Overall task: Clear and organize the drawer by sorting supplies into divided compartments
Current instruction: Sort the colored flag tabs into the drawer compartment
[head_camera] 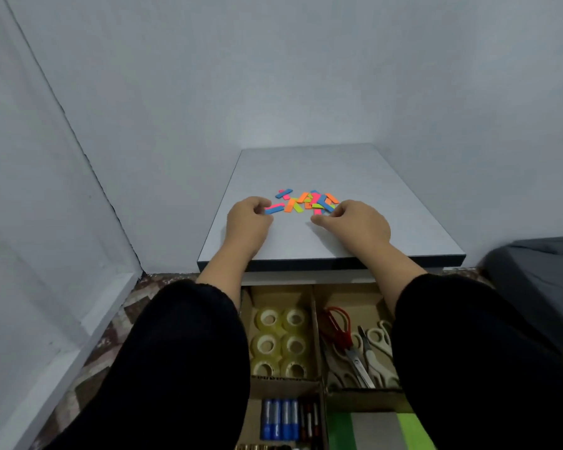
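Nearest of all is the open drawer (319, 384), split by cardboard dividers, and everything else can be placed from it. At its near end lie blue batteries (279, 418) side by side, with a few darker ones just beside them to the right; across the divider sit green and grey pads (377, 430), only partly in sight. One compartment further back holds six rolls of clear tape (280, 342) in two neat columns, and the compartment to its right holds scissors (358, 345) — one red-handled pair among white-handled ones, lying jumbled. Two black sleeves (182, 368) cross above the drawer's sides, hiding its outer edges. Beyond the drawer, over its far end, stands the grey tabletop (355, 170), and both hands rest on it. The left hand (249, 214) has its fingers curled in, pinching the end of a blue-and-pink strip at the left edge of the pile. The right hand (355, 222) is curled too, fingertips at the right edge of the pile — whether it grips a strip I cannot tell. Between and just past the hands lies the scatter of coloured paper strips (307, 201), orange, pink, blue and yellow-green, overlapping. Farthest off are the pale walls (273, 76).
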`<state>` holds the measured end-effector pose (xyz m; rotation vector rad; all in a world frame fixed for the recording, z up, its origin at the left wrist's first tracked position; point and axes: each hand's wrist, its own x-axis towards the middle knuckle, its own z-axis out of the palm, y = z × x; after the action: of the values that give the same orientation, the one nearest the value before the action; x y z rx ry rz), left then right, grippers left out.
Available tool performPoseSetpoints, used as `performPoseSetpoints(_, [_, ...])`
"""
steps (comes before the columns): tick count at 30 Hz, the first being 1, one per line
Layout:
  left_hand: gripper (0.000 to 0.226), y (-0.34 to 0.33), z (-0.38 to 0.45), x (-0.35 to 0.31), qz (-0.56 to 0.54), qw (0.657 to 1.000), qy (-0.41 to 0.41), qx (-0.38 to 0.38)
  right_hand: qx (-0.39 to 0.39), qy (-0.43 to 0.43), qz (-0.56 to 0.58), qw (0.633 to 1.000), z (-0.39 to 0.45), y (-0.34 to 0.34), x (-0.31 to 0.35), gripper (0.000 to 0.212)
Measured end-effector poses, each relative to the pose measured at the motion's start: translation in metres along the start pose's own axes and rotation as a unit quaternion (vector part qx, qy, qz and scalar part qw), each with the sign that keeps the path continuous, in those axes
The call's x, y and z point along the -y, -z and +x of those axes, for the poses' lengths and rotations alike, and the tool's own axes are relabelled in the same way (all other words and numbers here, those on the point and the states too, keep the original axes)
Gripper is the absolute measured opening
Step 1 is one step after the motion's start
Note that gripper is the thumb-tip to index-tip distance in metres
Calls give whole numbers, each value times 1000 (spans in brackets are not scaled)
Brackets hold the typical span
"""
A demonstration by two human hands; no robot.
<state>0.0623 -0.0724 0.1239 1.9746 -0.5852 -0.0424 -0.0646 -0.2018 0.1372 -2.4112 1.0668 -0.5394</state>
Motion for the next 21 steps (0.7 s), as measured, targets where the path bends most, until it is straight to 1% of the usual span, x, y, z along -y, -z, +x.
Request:
performPoseSetpoints(3, [28,-11,18,0,79,995,-22,-55,-23,23,-32,999,6,-11,6,32])
performPoseSetpoints(5, [27,-17,29,1,152,987,-22,-53,-31,23,-33,999,9,-12,3,26])
performPoseSetpoints(7, [24,-20,36,0,223,974,-13,-35,-36,18,-27,999,10,-13,-1,23])
performPoseSetpoints(8, [23,-20,38,-1,236,971,-9,-32,-38,17,-23,999,9,-13,-3,22])
performPoseSetpoints(11, [16,-20,41,0,190,981,6,-48,-49,18,3,999,6,-15,-3,22])
performPoseSetpoints(13, [7,-19,41,3,128,990,5,-61,-47,31,28,998,4,-15,-3,19])
performPoseSetpoints(15, [3,-16,37,4,45,997,-3,-62,-28,60,34,997,1,-13,-2,14])
performPoseSetpoints(17, [3,-13,29,0,-32,999,-17,-37,-3,84,22,996,-3,-12,-2,12])
performPoseSetpoints(18, [4,-11,25,-2,-52,998,-27,-15,6,94,15,995,-4,-11,-1,12])
performPoseSetpoints(21, [10,-10,13,-7,-32,997,-44,45,15,105,8,994,-5,-11,-2,11])
